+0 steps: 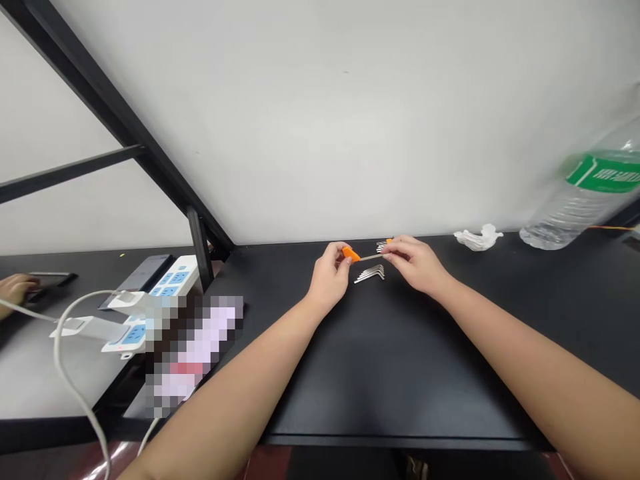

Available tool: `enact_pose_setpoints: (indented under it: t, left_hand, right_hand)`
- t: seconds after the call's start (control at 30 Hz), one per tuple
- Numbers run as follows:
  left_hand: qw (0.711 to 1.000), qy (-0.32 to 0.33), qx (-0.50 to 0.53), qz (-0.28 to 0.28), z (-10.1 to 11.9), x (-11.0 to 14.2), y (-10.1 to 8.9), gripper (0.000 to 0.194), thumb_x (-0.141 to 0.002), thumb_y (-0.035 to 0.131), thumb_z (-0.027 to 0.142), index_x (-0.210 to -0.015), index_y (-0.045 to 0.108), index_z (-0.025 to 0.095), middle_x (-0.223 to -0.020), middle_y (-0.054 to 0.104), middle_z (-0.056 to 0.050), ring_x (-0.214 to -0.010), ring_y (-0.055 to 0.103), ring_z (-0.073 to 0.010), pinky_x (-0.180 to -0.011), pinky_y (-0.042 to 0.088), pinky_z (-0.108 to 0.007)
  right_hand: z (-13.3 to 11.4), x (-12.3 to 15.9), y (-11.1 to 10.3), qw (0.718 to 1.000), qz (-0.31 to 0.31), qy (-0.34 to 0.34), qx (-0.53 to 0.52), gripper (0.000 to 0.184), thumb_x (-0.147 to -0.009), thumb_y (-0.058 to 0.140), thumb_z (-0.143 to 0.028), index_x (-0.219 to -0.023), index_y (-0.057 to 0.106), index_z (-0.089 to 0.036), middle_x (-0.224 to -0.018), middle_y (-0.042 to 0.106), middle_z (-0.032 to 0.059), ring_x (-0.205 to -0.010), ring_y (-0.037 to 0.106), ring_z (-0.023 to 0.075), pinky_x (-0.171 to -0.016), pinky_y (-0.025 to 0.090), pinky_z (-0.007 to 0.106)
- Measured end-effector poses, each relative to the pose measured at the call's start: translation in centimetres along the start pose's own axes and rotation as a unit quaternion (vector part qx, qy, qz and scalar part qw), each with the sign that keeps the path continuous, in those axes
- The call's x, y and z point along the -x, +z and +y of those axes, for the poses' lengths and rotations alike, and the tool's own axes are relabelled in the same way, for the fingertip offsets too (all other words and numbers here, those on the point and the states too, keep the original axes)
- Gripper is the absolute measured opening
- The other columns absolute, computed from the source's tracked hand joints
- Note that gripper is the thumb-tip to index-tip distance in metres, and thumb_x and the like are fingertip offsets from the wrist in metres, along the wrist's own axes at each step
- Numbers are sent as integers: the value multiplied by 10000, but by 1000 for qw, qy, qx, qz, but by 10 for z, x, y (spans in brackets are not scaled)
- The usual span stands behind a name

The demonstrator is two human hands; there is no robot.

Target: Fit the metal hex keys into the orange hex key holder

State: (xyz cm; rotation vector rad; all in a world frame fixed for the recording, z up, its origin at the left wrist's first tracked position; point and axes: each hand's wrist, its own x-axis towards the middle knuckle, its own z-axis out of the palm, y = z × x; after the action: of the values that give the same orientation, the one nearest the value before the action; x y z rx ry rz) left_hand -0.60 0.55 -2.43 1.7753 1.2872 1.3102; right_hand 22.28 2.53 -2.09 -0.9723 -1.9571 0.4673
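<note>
My left hand [332, 272] is closed around an orange plastic holder [351, 254]. From the holder a thin metal hex key [371, 257] reaches across to my right hand [413, 262], whose fingertips pinch its far end. Just below, several silver L-shaped hex keys [370, 273] lie side by side on the black table [395, 373]. Behind my right fingers, more metal keys [381, 247] and another bit of orange show, partly hidden.
Crumpled white tissue [479, 238] and a large clear bottle [560, 213] with a green label stand along the wall. To the left are a pixelated object [200, 353], a power strip [173, 287] with cables, a black metal frame [150, 160] and another person's hand [17, 288].
</note>
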Motion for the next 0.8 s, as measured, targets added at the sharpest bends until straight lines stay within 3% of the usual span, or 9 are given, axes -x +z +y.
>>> enact_pose_setpoints:
  t: [0.4, 0.6, 0.8]
  left_hand:
    - [999, 15, 39, -11, -9, -1, 5, 177, -907, 574, 180, -1081, 567, 215, -993, 709, -46, -905, 695, -172, -846, 555, -322]
    - [995, 19, 43, -87, -1, 3, 8, 144, -914, 598, 229, -1055, 575, 211, -972, 713, -45, -891, 701, -175, -819, 561, -321]
    - [993, 4, 63, -98, 2, 5, 9, 136, -902, 622, 243, -1020, 570, 200, -971, 729, -52, -917, 717, -182, -847, 579, -344]
  right_hand:
    - [-5, -3, -5, 1000, -20, -9, 3, 177, -953, 551, -266, -917, 719, -222, -943, 671, 67, -810, 617, 199, -771, 505, 357]
    - [-10, -2, 5, 997, -53, -52, 2, 143, -930, 570, -215, -904, 711, -218, -906, 669, 48, -860, 609, 189, -829, 483, 351]
    - [-18, 0, 13, 994, -69, 56, -66, 74, -869, 637, -263, -917, 641, -206, -808, 648, 4, -702, 577, 146, -665, 473, 287]
